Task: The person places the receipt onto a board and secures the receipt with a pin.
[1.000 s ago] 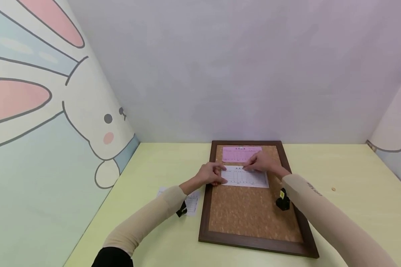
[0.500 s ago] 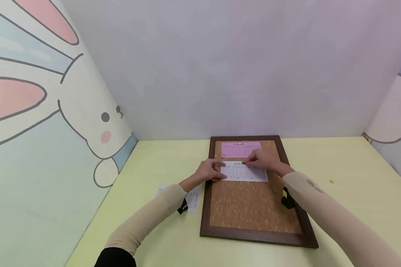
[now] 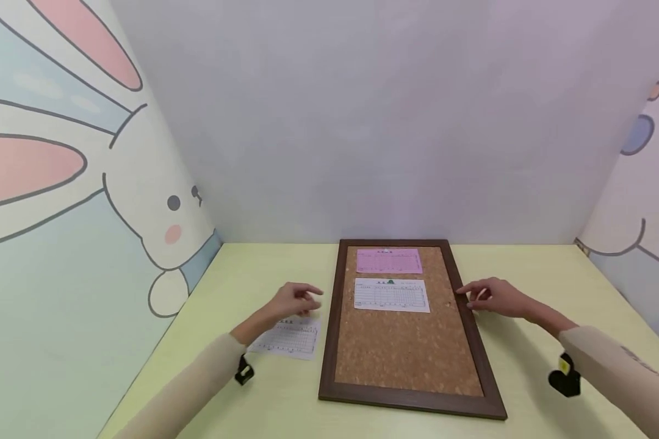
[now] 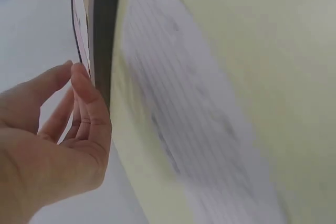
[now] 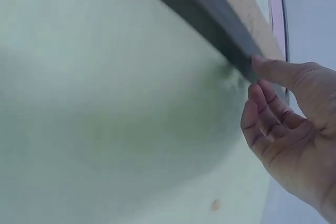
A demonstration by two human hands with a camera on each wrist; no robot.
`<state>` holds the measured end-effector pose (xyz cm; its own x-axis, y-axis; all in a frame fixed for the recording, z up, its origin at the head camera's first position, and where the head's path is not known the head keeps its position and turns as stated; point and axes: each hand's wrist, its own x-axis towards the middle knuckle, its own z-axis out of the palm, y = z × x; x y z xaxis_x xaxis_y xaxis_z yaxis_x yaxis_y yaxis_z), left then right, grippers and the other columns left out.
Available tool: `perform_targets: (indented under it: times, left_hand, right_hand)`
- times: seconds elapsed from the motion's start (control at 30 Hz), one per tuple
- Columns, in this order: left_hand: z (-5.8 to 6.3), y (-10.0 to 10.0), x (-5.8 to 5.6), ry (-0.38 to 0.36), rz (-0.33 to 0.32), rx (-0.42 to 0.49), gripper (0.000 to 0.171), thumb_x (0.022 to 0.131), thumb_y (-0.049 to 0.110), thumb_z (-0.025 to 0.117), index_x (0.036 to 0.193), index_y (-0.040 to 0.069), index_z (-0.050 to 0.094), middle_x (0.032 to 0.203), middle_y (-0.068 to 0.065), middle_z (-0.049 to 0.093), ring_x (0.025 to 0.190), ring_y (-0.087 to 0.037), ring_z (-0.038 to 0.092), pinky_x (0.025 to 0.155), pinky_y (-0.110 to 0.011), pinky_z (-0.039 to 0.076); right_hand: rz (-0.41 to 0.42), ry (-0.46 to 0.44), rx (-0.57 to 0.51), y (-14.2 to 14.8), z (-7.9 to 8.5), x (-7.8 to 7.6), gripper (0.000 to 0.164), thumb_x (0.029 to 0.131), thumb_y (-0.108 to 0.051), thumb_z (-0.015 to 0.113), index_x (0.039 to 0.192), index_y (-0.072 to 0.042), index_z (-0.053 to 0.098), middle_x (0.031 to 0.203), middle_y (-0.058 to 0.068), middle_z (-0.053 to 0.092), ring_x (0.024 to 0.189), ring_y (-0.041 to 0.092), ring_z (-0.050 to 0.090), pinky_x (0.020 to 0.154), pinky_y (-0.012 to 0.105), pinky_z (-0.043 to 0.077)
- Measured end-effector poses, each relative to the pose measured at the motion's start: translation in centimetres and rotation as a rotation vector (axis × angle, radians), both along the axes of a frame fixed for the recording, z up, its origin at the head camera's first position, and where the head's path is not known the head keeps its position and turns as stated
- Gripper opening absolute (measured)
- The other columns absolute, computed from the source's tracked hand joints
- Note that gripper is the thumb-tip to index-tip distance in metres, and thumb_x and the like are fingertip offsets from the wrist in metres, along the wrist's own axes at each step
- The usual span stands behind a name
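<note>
A cork board (image 3: 406, 353) in a dark brown wooden frame (image 3: 412, 395) lies on the table. On its cork are a pink printed slip (image 3: 390, 262) and, below that, a white printed form (image 3: 390, 297) with a green pushpin (image 3: 391, 281) at its top edge. My left hand (image 3: 291, 302) hovers left of the frame, over a loose white form (image 3: 293, 340); its fingers are loosely bent around nothing. My right hand (image 3: 500, 297) is at the frame's right side, index fingertip and thumb by the edge. In the right wrist view the thumb (image 5: 278, 72) overlaps the frame's edge; whether it touches is unclear.
The pale yellow table (image 3: 274, 268) meets a grey wall (image 3: 362, 122) behind the board. A rabbit mural (image 3: 159, 201) covers the left wall. A small tan spot (image 5: 215, 204) lies on the table in the right wrist view. Black wrist devices (image 3: 565, 378) hang by both forearms.
Both hands have left the white form and moved apart, the left to the loose form, the right to the frame's right edge. The green pushpin is now visible on the white form.
</note>
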<state>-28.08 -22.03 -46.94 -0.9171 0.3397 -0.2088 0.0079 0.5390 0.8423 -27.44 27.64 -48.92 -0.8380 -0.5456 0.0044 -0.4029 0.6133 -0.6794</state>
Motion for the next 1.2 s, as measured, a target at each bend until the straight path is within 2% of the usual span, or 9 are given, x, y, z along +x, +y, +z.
perform_targets:
  times: [0.13, 0.23, 0.43, 0.53, 0.73, 0.9, 1.03, 1.2]
  left_hand:
    - [-0.1, -4.6, 0.9, 0.01, 0.083, -0.054, 0.035, 0.095, 0.016, 0.073, 0.127, 0.003, 0.069, 0.094, -0.012, 0.072, 0.073, -0.015, 0.064, 0.068, -0.029, 0.054]
    - [0.2, -6.8, 1.5, 0.006, 0.123, -0.098, 0.035, 0.094, 0.016, 0.074, 0.126, 0.004, 0.07, 0.092, -0.007, 0.07, 0.074, -0.016, 0.062, 0.068, -0.028, 0.053]
    - [0.9, -9.3, 2.5, 0.008, 0.151, -0.133, 0.04, 0.091, 0.014, 0.076, 0.127, 0.001, 0.068, 0.094, -0.008, 0.068, 0.077, -0.016, 0.061, 0.069, -0.026, 0.053]
    - [1.0, -10.2, 2.7, 0.006, 0.144, -0.159, 0.043, 0.089, 0.014, 0.077, 0.129, 0.0, 0.067, 0.096, -0.009, 0.068, 0.079, -0.016, 0.059, 0.067, -0.026, 0.052]
    - [0.7, -11.4, 3.0, -0.022, 0.137, -0.169, 0.052, 0.086, 0.01, 0.08, 0.133, -0.002, 0.063, 0.1, -0.011, 0.065, 0.079, -0.015, 0.054, 0.065, -0.024, 0.047]
    - [0.6, -11.4, 3.0, 0.027, 0.175, -0.214, 0.054, 0.082, 0.01, 0.083, 0.131, -0.002, 0.064, 0.096, -0.01, 0.065, 0.078, -0.014, 0.053, 0.062, -0.023, 0.044]
    - [0.5, -11.4, 3.1, 0.028, 0.183, -0.246, 0.057, 0.079, 0.009, 0.087, 0.13, -0.001, 0.065, 0.095, -0.009, 0.062, 0.077, -0.015, 0.05, 0.061, -0.021, 0.04]
    - [0.2, -12.1, 4.3, 0.035, 0.206, -0.281, 0.057, 0.077, 0.008, 0.088, 0.129, 0.0, 0.066, 0.093, -0.007, 0.059, 0.075, -0.015, 0.049, 0.06, -0.021, 0.035]
  right_hand:
    - [-0.032, -0.172, -0.124, 1.8, -0.8, 0.8, 0.05, 0.097, -0.011, 0.068, 0.139, 0.012, 0.053, 0.103, 0.014, 0.072, 0.083, 0.002, 0.066, 0.068, 0.025, 0.057]
    - [-0.067, -0.253, -0.168, 1.8, -0.6, 0.7, 0.059, 0.098, -0.015, 0.069, 0.145, 0.012, 0.046, 0.113, 0.019, 0.07, 0.087, 0.003, 0.066, 0.072, 0.025, 0.059]
    - [-0.118, -0.216, -0.142, 0.7, 0.3, 0.6, 0.065, 0.093, -0.016, 0.075, 0.145, 0.01, 0.047, 0.104, 0.013, 0.068, 0.08, 0.004, 0.061, 0.068, 0.025, 0.055]
    - [-0.128, -0.232, -0.154, 0.8, 0.5, 0.8, 0.063, 0.092, -0.015, 0.075, 0.143, 0.012, 0.048, 0.101, 0.011, 0.068, 0.079, 0.004, 0.06, 0.069, 0.025, 0.056]
    - [-0.14, -0.362, -0.221, 1.4, 0.3, 1.1, 0.054, 0.094, -0.012, 0.073, 0.136, 0.014, 0.054, 0.098, 0.009, 0.068, 0.081, 0.005, 0.062, 0.073, 0.024, 0.057]
    - [-0.159, -0.349, -0.207, 1.4, 0.0, 1.2, 0.052, 0.092, -0.011, 0.075, 0.133, 0.014, 0.055, 0.091, 0.006, 0.064, 0.077, 0.006, 0.057, 0.069, 0.025, 0.054]
    - [-0.194, -0.357, -0.225, 1.3, -0.2, 1.3, 0.053, 0.093, -0.011, 0.075, 0.135, 0.013, 0.054, 0.092, 0.006, 0.065, 0.077, 0.005, 0.059, 0.07, 0.025, 0.055]
    - [-0.192, -0.387, -0.25, 0.1, -0.9, 1.5, 0.052, 0.094, -0.013, 0.074, 0.135, 0.013, 0.054, 0.097, 0.008, 0.068, 0.079, 0.005, 0.062, 0.072, 0.025, 0.056]
